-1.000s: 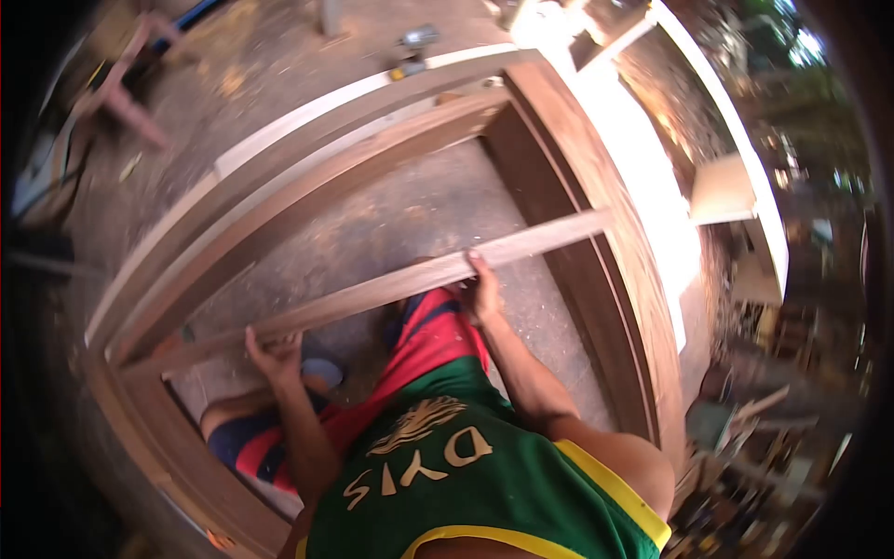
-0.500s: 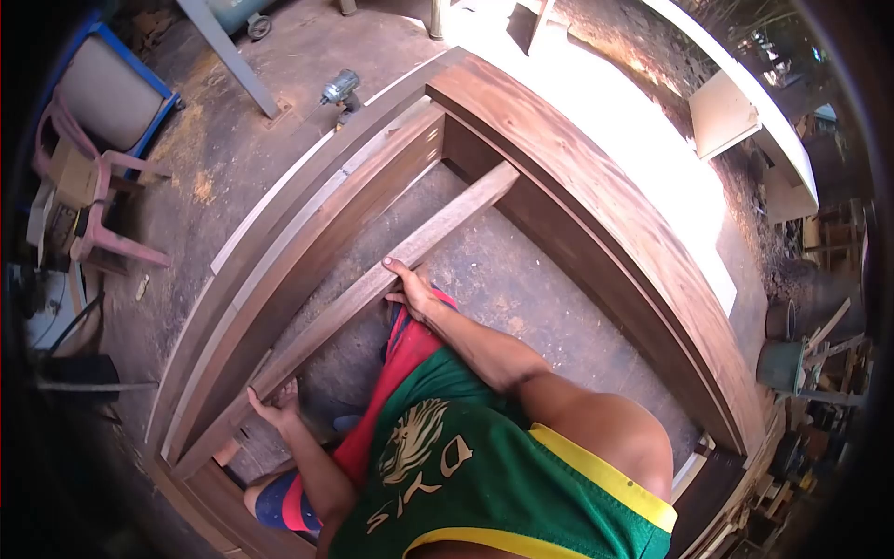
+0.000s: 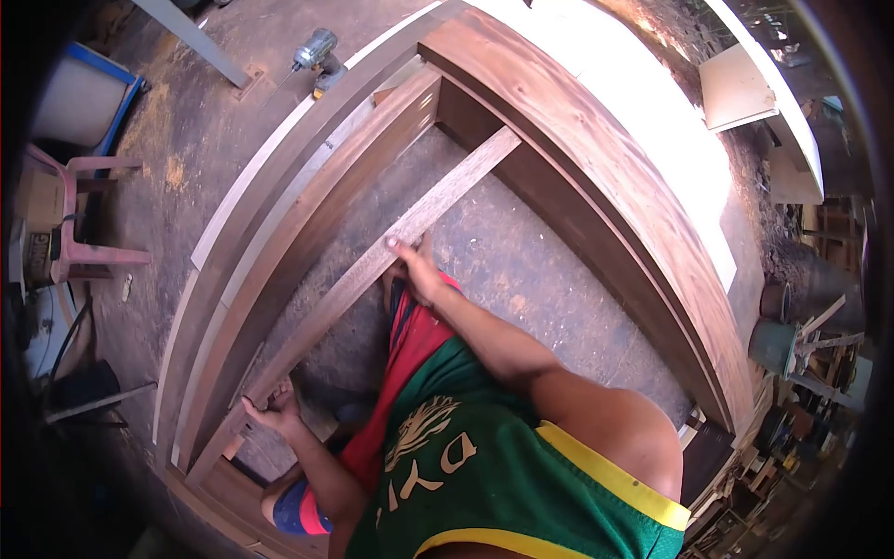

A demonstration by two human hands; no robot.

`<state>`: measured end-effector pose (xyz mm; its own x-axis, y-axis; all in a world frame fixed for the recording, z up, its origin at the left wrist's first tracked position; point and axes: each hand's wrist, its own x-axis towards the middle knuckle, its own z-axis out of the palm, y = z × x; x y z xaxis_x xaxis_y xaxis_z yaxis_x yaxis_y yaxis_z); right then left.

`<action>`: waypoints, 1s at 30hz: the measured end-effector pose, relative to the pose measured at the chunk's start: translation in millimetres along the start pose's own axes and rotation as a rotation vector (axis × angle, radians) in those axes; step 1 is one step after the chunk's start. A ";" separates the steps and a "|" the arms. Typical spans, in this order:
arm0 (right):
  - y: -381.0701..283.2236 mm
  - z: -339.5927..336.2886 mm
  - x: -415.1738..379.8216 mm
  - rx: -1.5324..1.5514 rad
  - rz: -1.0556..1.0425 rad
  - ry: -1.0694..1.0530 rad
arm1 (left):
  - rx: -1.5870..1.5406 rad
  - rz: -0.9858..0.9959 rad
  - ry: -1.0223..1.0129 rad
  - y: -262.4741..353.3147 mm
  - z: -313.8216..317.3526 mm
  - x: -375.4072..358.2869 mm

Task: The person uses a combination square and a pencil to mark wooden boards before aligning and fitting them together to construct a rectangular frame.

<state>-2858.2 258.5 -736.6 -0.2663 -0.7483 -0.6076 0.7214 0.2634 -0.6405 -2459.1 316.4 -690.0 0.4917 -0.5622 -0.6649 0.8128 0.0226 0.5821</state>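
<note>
A long wooden bar lies slantwise inside a large brown wooden frame. Its far end meets the long board on the right, and its near end reaches the lower left corner. My right hand grips the bar near its middle, thumb on the upper face and fingers beneath. Closer to the near end, my left hand is closed around the bar, its thumb along the outer side. The undersides of both grips are hidden.
A cordless power tool stands on the floor past the frame's upper left side. A pink plastic chair is at the left. On the right are a green bucket and scattered wood pieces. I am inside the frame.
The view has shifted, so the power tool and the frame's far corner sit higher. My left fingers have curled closer around the bar. The bar keeps nearly the same place in the frame.
</note>
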 end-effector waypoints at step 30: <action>-38.2 -16.0 -24.5 -0.133 -0.143 -0.012 | -0.082 -0.066 0.066 -19.6 -29.0 -1.4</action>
<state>-2889.5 276.5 -704.8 -0.3519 -0.7907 -0.5010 0.5855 0.2316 -0.7769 -2466.6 340.7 -714.1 0.4535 -0.5090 -0.7316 0.8656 0.0561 0.4976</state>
